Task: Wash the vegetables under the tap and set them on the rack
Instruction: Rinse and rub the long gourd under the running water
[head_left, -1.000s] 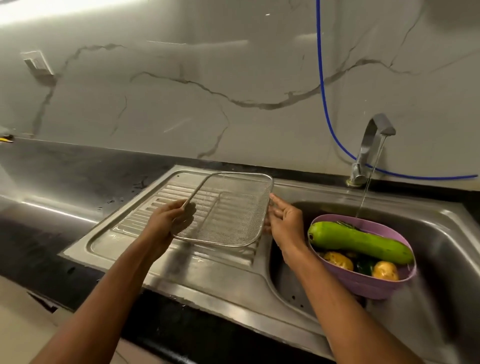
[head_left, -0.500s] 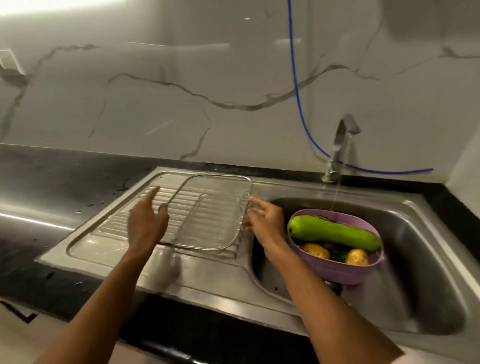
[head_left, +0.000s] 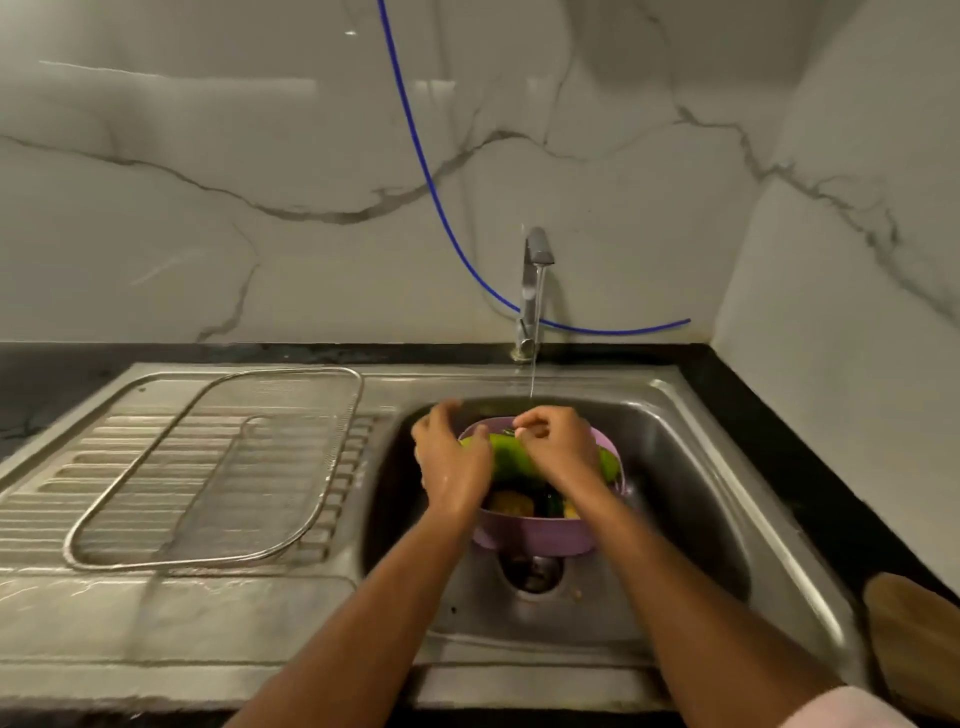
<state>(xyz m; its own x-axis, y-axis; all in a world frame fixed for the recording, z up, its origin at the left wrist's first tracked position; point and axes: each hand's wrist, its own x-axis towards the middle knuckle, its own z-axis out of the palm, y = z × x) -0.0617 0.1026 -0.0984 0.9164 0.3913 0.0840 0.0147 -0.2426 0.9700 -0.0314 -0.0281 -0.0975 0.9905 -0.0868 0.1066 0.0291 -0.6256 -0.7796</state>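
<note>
Currently, item 1, grip: our left hand (head_left: 453, 462) lies over the near-left end of the gourd (head_left: 508, 457), fingers bent across it; blur keeps us from telling whether they have closed round it. Our right hand (head_left: 558, 441) sits on top of the gourd's middle, fingers curled, thumb and forefinger nipped together above it; what they pinch, if anything, we cannot tell.

Item 2, gourd: green, long, lying across the top of the bowl (head_left: 535, 538), its right end (head_left: 609, 462) showing past our right wrist.

Item 3, bowl: lilac, standing in the sink (head_left: 691, 499) above the drain (head_left: 532, 571). Under the gourd, at least 2 yellowish vegetables (head_left: 511, 503) and something dark green.

Item 4, tap (head_left: 535, 280): running, a thin stream falling at the bowl's far rim.

Item 5, rack (head_left: 223, 467): wire mesh tray, flat on the ribbed drainboard to the left, nothing on it.

Handling note, our judgement: we should take the gourd with both hands near its ends, since wet skin may slip, then lift it level, hold it under the stream, turn it and rub along its length. The load beneath should stay undisturbed.
</note>
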